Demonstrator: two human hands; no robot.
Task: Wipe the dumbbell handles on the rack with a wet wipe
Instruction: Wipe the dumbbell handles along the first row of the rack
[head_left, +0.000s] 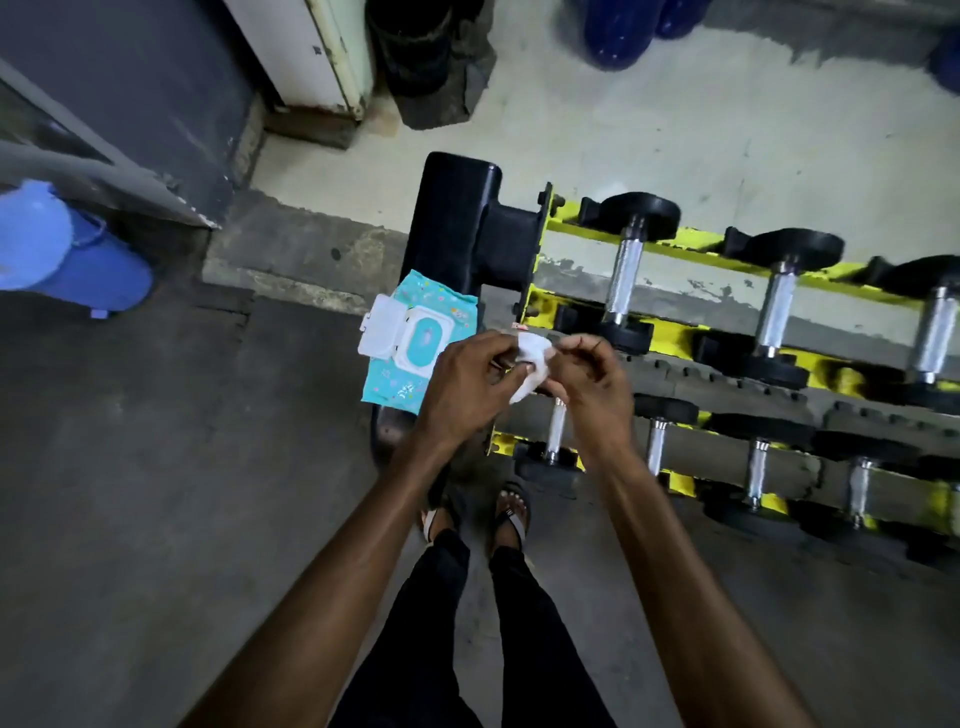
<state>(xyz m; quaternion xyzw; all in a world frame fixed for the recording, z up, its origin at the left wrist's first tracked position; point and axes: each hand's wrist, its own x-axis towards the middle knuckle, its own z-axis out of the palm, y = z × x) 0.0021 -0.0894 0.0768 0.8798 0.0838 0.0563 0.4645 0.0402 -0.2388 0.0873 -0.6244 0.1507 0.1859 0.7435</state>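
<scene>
Currently, both hands are raised over the near end of the rack (701, 241), just in front of its black end block (457, 218). The left grip (467, 384) and the right grip (587, 384) are each narrow. The fingertips of both are pinched on the same wet wipe (532, 364), one hand on each side. The wipe is white and crumpled, bunched between the two grips, and it hangs above the end of the rack's lower tier. It touches no dumbbell.

The wipe pack (415, 338) lies flat on the rack's black end block, just beside my left grip. It is teal, and its white lid (382, 332) is flipped open, away from the rack's rails.

The rack has yellow rails and runs off to my right in two tiers. On the upper tier, the nearest dumbbell handle (626, 275) is bare metal between black end plates. Two more dumbbells sit further along the same rails. On the lower tier, the first handle (556, 431) lies directly beneath my right grip. More lower-tier dumbbells (756, 473) follow it along the rack.

My feet, in sandals (511, 514), stand on the floor at the near corner of the rack. A blue bucket (67, 254) sits well apart from the rack, on the far side of the end block.
</scene>
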